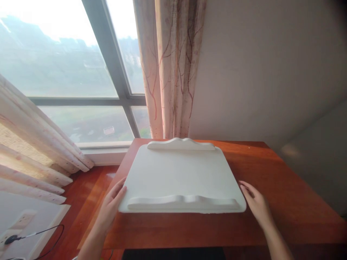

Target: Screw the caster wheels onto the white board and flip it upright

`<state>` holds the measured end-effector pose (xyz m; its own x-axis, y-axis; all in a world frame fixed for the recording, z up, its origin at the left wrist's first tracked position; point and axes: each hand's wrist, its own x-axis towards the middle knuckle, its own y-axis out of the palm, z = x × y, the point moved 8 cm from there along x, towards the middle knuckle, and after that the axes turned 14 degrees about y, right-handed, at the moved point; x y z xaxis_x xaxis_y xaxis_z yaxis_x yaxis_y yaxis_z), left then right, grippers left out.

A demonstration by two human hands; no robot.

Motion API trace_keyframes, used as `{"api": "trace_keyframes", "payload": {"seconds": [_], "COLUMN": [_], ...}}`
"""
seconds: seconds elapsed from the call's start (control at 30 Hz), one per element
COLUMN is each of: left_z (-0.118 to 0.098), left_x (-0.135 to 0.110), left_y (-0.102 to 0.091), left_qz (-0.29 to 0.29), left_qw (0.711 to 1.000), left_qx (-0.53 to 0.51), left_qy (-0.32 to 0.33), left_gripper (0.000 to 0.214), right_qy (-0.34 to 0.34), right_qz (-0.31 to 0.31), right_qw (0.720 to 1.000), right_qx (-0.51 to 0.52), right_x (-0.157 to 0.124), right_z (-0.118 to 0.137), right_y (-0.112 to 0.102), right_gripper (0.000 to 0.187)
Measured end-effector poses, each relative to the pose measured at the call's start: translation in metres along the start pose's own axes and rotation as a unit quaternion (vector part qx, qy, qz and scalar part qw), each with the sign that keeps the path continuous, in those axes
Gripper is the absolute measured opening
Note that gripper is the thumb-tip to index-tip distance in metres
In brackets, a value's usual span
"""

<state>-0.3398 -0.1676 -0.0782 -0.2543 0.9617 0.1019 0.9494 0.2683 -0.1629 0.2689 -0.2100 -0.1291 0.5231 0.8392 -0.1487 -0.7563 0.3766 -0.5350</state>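
A white board with rounded corners lies level at the near left part of the wooden table. Along its far edge runs a raised white rail with a wavy top, and a similar rail follows the near edge. My left hand grips the board's left edge, thumb against the side and the other fingers partly hidden. At the opposite edge, my right hand has its bent fingers against the board's side. Whether the board rests on the table or sits slightly above it is hard to tell.
The reddish-brown table stands against a grey wall. Patterned curtains hang beside a large window. At the lower left, a black plug with a cable sits in a wall socket. Wooden floor shows left of the table.
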Motion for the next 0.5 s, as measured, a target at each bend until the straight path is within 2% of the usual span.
{"api": "trace_keyframes", "payload": {"seconds": [0.17, 0.3, 0.4, 0.5], "left_z": [0.000, -0.001, 0.000, 0.001], "left_x": [-0.003, -0.004, -0.004, -0.004], "left_y": [0.001, 0.001, 0.002, 0.003], "left_qz": [-0.014, -0.021, -0.026, -0.031], "left_qw": [1.000, 1.000, 1.000, 0.999], "left_qx": [0.002, 0.004, -0.002, -0.012], "left_qy": [0.003, 0.006, 0.006, 0.003], "left_gripper": [0.078, 0.077, 0.078, 0.080], "right_qy": [-0.085, -0.054, -0.018, -0.045], "right_qz": [0.008, -0.045, -0.098, -0.102], "right_qw": [0.992, 0.991, 0.991, 0.993], "right_qx": [-0.088, -0.114, -0.085, -0.044], "right_x": [0.009, 0.015, 0.016, 0.012], "right_z": [-0.011, -0.010, 0.004, 0.039], "right_y": [0.005, -0.004, -0.018, -0.020], "right_gripper": [0.048, 0.047, 0.056, 0.057]}}
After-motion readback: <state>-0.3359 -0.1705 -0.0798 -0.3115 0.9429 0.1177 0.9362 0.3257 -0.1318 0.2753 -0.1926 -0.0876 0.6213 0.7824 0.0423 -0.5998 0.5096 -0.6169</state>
